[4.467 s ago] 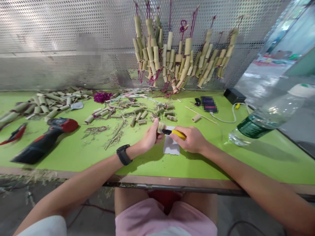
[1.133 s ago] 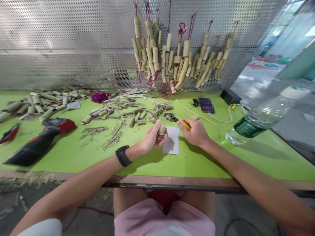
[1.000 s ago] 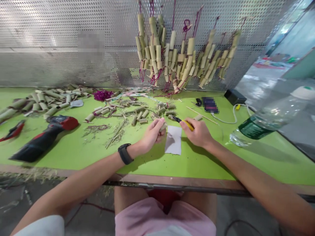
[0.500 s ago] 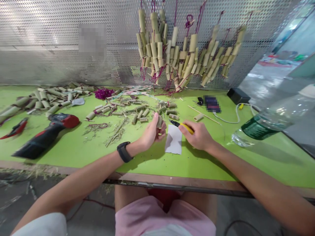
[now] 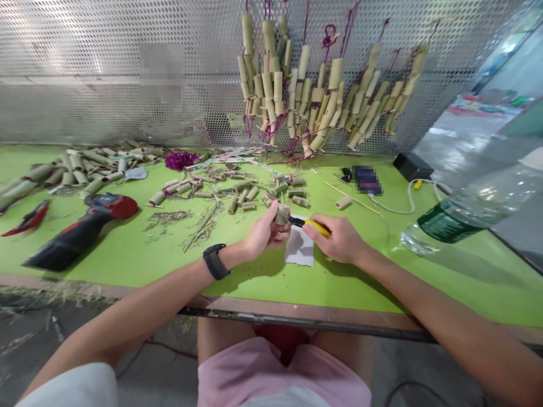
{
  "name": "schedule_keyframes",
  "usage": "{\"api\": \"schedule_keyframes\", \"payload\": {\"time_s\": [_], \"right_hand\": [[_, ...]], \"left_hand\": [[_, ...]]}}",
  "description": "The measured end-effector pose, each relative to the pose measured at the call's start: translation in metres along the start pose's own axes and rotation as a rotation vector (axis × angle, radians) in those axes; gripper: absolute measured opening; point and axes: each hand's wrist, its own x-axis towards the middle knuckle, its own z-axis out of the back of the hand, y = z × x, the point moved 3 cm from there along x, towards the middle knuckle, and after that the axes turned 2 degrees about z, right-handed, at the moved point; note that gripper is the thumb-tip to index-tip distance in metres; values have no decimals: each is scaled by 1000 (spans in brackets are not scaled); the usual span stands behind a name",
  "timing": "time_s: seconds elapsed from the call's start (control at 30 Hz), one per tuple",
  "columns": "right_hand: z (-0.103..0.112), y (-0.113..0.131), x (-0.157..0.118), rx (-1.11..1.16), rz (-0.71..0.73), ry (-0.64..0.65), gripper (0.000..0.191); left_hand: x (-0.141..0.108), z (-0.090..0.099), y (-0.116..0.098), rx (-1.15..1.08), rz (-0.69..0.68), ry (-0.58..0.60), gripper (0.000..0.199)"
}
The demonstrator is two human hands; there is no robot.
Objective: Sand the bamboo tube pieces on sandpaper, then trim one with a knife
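Note:
Between the thumb and fingers of my left hand (image 5: 263, 233) is a short bamboo piece (image 5: 282, 214), with its end facing right. My right hand (image 5: 340, 236) is closed round the yellow handle of a utility knife (image 5: 317, 228). The knife's dark front end points left and meets the right end of the bamboo piece; its tip is too small to make out. Below the knife, a white paper (image 5: 299, 251) lies on the green table (image 5: 254, 288). Loose bamboo pieces (image 5: 250, 194) and fibre scraps lie beyond my left hand.
Left are a cordless tool (image 5: 80, 232), red pruners (image 5: 27, 219) and a bamboo pile (image 5: 85, 167). Strung bamboo (image 5: 326, 113) hangs on the perforated metal panel (image 5: 106, 102). Right are a bottle (image 5: 449, 217), a phone (image 5: 367, 180) with cable and a black box (image 5: 413, 167).
My left hand has turned the bamboo piece so its end faces right. My right hand has moved slightly left, bringing the knife from beside the piece to its end.

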Motion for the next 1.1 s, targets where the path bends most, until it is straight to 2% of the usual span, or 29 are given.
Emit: {"api": "schedule_keyframes", "payload": {"time_s": [0.17, 0.43, 0.6, 0.73, 0.97, 1.1], "right_hand": [[0, 0, 0, 0, -1, -5, 48], [2, -2, 1, 1, -20, -5, 49], [1, -2, 0, 2, -8, 4, 48], [1, -2, 0, -5, 3, 9, 47], [0, -2, 1, -37, -5, 18, 48], [0, -1, 1, -26, 4, 9, 49]], "left_hand": [[1, 1, 2, 35, 39, 48, 53], [2, -2, 0, 56, -50, 30, 43], [3, 0, 4, 85, -19, 64, 55], [2, -1, 4, 60, -10, 105, 55], [4, 2, 2, 105, -42, -35, 53], [5, 3, 4, 157, -41, 20, 53]]}}
